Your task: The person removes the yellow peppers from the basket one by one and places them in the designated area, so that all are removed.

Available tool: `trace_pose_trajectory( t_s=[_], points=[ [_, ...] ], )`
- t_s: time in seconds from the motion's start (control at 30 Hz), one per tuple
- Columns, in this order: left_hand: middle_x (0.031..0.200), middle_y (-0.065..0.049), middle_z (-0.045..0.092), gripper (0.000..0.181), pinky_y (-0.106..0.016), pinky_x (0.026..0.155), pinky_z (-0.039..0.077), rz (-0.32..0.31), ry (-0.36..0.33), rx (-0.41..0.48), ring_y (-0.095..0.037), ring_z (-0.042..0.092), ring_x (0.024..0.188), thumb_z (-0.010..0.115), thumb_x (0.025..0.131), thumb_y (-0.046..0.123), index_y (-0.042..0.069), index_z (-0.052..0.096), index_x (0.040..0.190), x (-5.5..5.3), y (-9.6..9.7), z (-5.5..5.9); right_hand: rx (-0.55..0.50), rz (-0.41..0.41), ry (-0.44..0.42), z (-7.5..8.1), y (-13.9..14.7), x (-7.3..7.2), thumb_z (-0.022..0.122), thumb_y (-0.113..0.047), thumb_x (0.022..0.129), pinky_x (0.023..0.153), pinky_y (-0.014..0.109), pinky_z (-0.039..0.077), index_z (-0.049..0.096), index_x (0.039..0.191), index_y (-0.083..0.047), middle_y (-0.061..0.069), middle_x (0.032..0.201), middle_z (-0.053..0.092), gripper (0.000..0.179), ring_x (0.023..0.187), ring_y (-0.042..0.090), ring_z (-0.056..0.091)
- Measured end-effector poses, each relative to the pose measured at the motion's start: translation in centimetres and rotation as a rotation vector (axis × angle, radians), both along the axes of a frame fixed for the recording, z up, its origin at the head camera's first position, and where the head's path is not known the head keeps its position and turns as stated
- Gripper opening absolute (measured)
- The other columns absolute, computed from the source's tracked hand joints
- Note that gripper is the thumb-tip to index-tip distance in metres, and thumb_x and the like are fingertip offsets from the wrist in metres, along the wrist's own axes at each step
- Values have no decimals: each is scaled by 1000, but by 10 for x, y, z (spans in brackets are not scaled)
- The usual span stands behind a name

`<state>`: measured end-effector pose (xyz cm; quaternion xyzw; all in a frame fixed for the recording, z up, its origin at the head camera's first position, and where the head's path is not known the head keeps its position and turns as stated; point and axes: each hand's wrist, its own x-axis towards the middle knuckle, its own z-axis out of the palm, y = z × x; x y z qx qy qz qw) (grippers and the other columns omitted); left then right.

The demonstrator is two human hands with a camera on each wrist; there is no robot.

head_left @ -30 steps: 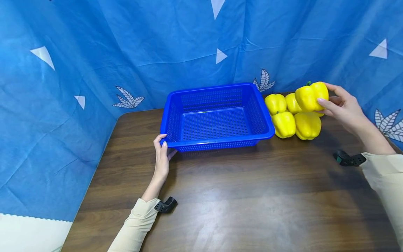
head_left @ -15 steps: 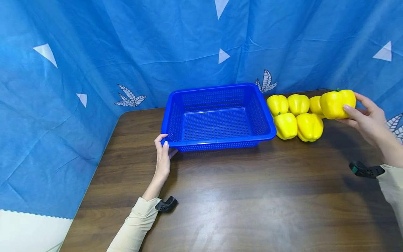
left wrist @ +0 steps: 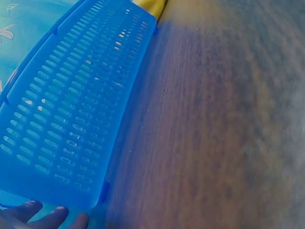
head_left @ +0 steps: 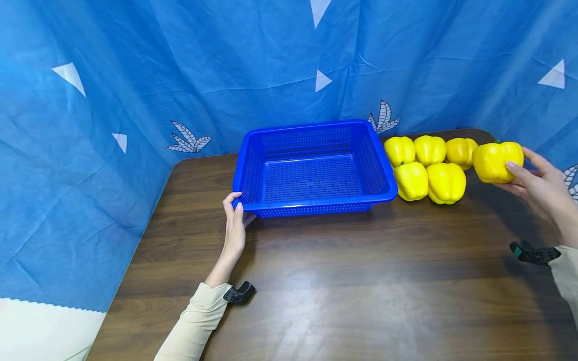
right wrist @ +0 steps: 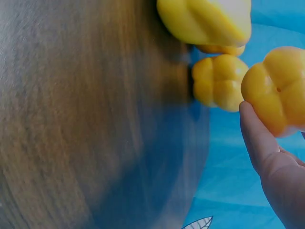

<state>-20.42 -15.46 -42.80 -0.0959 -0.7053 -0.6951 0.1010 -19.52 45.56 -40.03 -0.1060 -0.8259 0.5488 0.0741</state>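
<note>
A blue perforated plastic basket [head_left: 311, 204] stands at the back of the table, and no peppers lie in it. At its near left corner my left hand [head_left: 235, 230] grips the rim, thumb on the near side; in the left wrist view a few fingertips [left wrist: 52, 217] show against the end wall. My right hand [head_left: 544, 188] holds a yellow bell pepper [head_left: 496, 163] at the far right, its stem upward. The right wrist view shows this held pepper [right wrist: 279, 90] apart from the tabletop. Several more yellow bell peppers [head_left: 446, 184] sit in two rows between basket and right hand.
The brown wooden table [head_left: 343, 281] has rounded back corners. A blue cloth [head_left: 253, 60] with white triangles and leaf prints hangs behind it and on the left. Black bands with camera mounts [head_left: 239, 292] sit on both wrists.
My right hand has carried its bell pepper rightward and lower, away from above the other peppers, uncovering one in the back row. The left hand keeps its grip on the basket.
</note>
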Motion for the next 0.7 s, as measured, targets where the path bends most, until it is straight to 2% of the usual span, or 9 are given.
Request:
trace_pose_trajectory(
  t_s=[0.03,0.13,0.23,0.3,0.37,0.43,0.47,0.6,0.7],
  points=[
    [144,-16,20,39,-65,100,36,1,-1,-1,-38,38,126,26,100,24,4,21,134,0,0,0,-1,6,-6,-7,8,-3,46,-36,93,61,5,49,11,148,-36,-22,116,37,66,84,-17,53],
    [144,-17,21,38,-65,100,36,4,-2,-5,-38,39,126,26,100,24,5,21,133,1,1,0,-12,10,-12,-26,30,-12,48,-38,92,60,8,51,12,148,-39,-23,119,36,66,86,-16,54],
    [143,-18,21,38,-66,100,36,7,-2,-9,-39,39,126,26,100,24,5,21,133,1,1,0,12,25,-15,-34,35,-12,47,-37,93,60,8,51,8,147,-40,-22,129,32,67,84,-16,54],
    [144,-18,20,39,-66,100,35,7,-3,-14,-40,38,126,26,100,24,4,20,133,2,1,0,24,42,-15,-31,28,-8,45,-34,95,59,8,50,3,147,-41,-14,141,30,67,77,-20,50],
    [144,-19,19,39,-66,100,35,7,-4,-22,-40,38,127,25,100,24,4,20,134,2,1,0,8,62,-21,-24,17,-1,43,-31,96,58,7,49,-1,147,-41,-11,154,14,68,77,-20,50],
    [145,-18,18,39,-66,100,36,6,-4,-28,-41,37,128,26,101,25,5,20,134,3,1,0,15,76,-39,-16,5,6,40,-31,97,58,5,48,-5,147,-41,-10,158,-3,68,76,-21,48],
    [145,-18,18,39,-66,100,36,5,-3,-28,-41,37,128,26,101,25,5,20,134,3,1,0,10,86,-46,-13,0,9,40,-31,97,58,5,47,-6,147,-40,-11,158,-5,68,77,-21,48],
    [146,-18,17,39,-66,100,35,8,-1,-40,-40,36,129,25,101,26,6,20,134,2,1,0,15,101,-78,-8,-9,14,38,-32,97,59,5,47,-7,147,-39,-14,157,-5,67,77,-22,47],
    [147,-17,17,39,-65,100,35,9,0,-43,-41,35,130,25,101,26,6,20,135,2,1,0,20,126,-84,-11,-8,14,38,-32,98,60,6,48,-6,147,-39,-15,153,11,66,79,-21,49]
  ],
)
